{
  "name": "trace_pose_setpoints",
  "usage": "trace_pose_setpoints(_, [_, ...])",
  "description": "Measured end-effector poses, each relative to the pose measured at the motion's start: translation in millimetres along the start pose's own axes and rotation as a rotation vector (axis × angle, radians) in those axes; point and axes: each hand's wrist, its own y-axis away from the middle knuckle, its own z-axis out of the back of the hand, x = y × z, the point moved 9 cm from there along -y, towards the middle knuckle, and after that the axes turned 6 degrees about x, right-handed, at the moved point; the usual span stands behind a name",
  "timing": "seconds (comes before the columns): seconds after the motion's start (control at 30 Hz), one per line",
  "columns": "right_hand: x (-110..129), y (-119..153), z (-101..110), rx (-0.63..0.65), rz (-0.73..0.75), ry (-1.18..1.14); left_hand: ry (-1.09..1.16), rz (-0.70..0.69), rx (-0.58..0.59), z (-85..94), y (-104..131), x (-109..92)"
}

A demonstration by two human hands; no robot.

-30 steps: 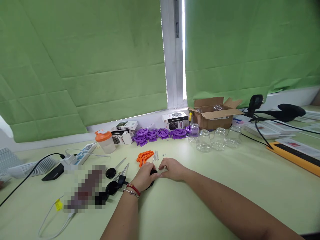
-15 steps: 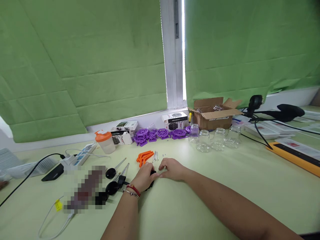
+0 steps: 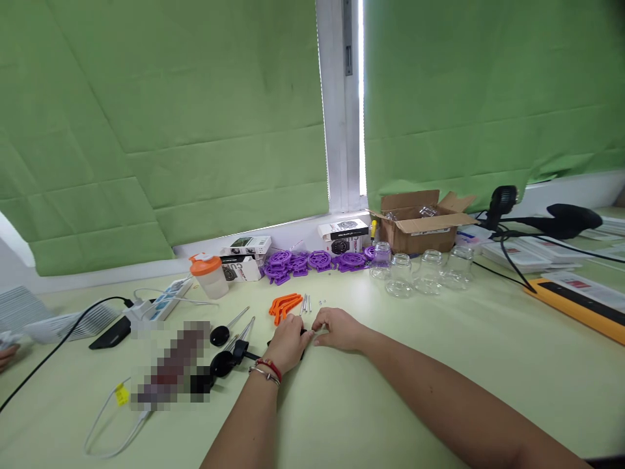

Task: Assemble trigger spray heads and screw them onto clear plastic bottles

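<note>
My left hand (image 3: 288, 342) is closed around a small black part (image 3: 303, 332), mostly hidden under the fingers. Beside it, my right hand (image 3: 336, 329) has thumb and forefinger brought together against the left fingertips; what they pinch, if anything, is too small to make out. Just beyond the left hand lie orange handle-like pieces (image 3: 284, 307) and several metal pins (image 3: 305, 303). Tiny bits (image 3: 322, 302) sit to the right of the pins. Left of my wrist are black round-ended pieces with metal rods (image 3: 223, 363).
Purple lattice pieces (image 3: 319, 260) and printed boxes (image 3: 343, 229) line the wall. Glass jars (image 3: 400, 277) stand before an open cardboard box (image 3: 422, 236). An orange-lidded cup (image 3: 209, 277), a power strip (image 3: 170, 296) and another person's hand (image 3: 6, 357) are to the left.
The whole view has shifted slightly. My hands stay together around the black part, with the left hand turned a little more over it. Another person's hand shows more at the left edge.
</note>
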Motion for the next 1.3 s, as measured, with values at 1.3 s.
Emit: trace_pose_setpoints(1.3, [-15,-1,-1,-0.055,-0.094,-0.127,-0.125,0.744,0.034,89.7,44,170])
